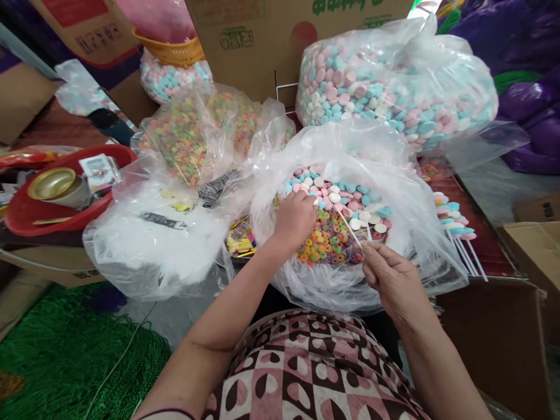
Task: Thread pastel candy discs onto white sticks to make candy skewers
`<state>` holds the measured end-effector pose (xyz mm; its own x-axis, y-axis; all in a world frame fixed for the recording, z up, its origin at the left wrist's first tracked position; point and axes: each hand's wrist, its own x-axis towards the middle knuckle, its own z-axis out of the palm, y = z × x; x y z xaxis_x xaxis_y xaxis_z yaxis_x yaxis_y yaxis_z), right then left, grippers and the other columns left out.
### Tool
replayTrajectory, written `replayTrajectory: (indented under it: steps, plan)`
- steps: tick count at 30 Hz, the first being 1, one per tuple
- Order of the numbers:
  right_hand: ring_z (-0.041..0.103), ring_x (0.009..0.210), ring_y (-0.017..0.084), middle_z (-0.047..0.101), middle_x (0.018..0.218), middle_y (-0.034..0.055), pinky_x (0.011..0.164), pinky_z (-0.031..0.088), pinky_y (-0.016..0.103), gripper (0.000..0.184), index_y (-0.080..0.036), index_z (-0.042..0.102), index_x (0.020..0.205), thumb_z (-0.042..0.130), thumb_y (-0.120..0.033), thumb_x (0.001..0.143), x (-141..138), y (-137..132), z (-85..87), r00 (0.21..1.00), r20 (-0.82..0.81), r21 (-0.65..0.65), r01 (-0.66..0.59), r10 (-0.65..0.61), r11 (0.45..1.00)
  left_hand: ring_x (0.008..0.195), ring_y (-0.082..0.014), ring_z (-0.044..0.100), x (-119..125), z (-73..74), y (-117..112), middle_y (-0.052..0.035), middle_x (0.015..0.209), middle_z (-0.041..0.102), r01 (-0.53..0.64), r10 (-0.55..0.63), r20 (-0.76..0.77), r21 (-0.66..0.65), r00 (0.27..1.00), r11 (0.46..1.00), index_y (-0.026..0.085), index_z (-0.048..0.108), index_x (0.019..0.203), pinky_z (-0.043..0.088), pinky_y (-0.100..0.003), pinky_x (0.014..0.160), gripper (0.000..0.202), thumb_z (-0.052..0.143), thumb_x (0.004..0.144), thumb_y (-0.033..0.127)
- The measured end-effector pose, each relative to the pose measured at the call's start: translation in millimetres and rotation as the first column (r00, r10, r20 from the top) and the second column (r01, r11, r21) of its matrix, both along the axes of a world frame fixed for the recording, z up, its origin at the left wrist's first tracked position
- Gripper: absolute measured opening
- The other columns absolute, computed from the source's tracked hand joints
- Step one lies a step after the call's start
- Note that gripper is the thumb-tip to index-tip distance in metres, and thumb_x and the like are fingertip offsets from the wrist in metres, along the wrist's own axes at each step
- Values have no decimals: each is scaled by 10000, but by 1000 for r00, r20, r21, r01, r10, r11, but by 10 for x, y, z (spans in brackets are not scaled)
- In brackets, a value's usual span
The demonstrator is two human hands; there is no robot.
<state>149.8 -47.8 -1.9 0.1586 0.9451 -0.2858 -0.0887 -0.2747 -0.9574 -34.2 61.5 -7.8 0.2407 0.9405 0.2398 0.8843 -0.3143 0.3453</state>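
Observation:
My right hand (pixel 389 271) pinches thin white sticks; one white stick (pixel 349 226) slants up to the left, its far end by a white candy piece. A second, shorter stick stands up near my fingertips. My left hand (pixel 295 216) reaches into the pink, blue and white candy pieces (pixel 345 195), its fingers curled; whatever they hold is hidden. Below these lie colourful ring-shaped pieces (pixel 324 242). Both kinds sit in an opened clear plastic bag (pixel 301 286) in front of my body. To the right, several sticks bearing stacked candy pieces (pixel 455 219) lie together.
Behind stands a large clear bag of pastel candy (pixel 394 87), with a bag of ring pieces (pixel 196 134) left of it. A white-filled bag (pixel 149 251) and a red basin (pixel 100 204) holding a bowl are at left. Cardboard boxes (pixel 494 344) stand at right.

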Motion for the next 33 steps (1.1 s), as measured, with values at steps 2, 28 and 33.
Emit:
replayTrajectory:
  steps: [2,28,33]
  plan:
    - [245,429,85,331,467,-102,448,127,248,433,-173,695,966,771,-538,748,-18,1,5,997,-71,-17,4,-5,1000,1053,-296,631,34,4,130,-154,1107,684,-15,10,-126,-40,992,999,135,730,1033,467,-416,919,204,563,931,190]
    - [586,674,188,685,731,25,633,423,300,273,-179,722,843,669,-445,812,-342,886,-23,845,532,197,-183,51,963,923,-185,691,-203,-130,-310,-27,955,759,330,230,930,-320,285,888,188,727,942,534,-352,907,251,726,826,410]
    - [523,616,143,670,729,20,572,395,274,289,-172,728,819,735,-455,759,-364,628,107,958,260,182,-174,123,968,800,-117,634,-65,-65,-433,12,823,678,355,198,965,-248,171,901,185,629,898,521,-281,822,373,812,748,473]
